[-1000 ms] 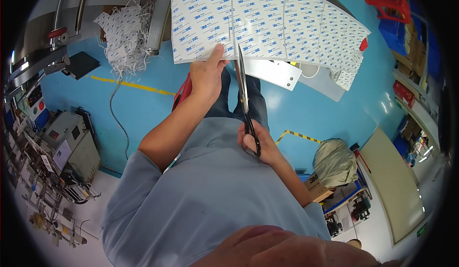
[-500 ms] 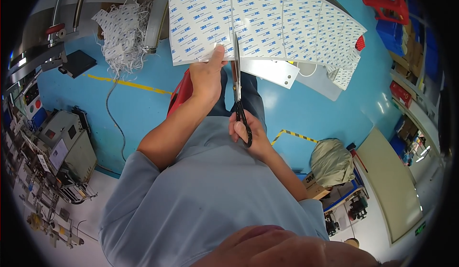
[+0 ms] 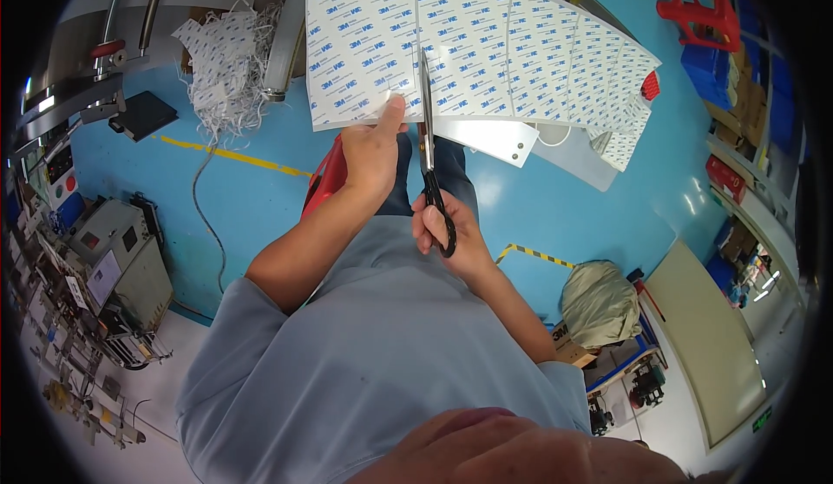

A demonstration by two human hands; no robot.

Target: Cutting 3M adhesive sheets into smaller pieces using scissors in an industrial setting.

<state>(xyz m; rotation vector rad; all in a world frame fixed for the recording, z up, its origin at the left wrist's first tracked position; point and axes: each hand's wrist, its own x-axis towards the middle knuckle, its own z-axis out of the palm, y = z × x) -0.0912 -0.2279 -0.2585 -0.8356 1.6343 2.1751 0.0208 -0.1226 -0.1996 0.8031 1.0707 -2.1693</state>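
A long white sheet of liner-backed material (image 3: 468, 59) with repeated blue print stretches across the top of the view, divided by several straight lines. My left hand (image 3: 371, 153) grips its near edge, thumb on top and fingers underneath, just left of the first dividing line. My right hand (image 3: 453, 231) holds black-handled scissors (image 3: 427, 141), fingers in the loops. The long metal blades point away from me and lie along that dividing line at the sheet's near edge. One blade shows above the sheet; the other is mostly hidden.
White shredded strips (image 3: 227, 68) hang in a bundle beside a metal roller (image 3: 282, 59) at the far left. A white plate (image 3: 495, 140) sits under the sheet. A red stool (image 3: 698, 11) is at the far right, a covered bundle (image 3: 599, 304) at the near right, and a grey machine cabinet (image 3: 126, 258) at left.
The sheet's near edge has come slightly toward me, and more of its far edge shows. My right hand and the scissors have shifted a little forward along the dividing line. Both grips remain.
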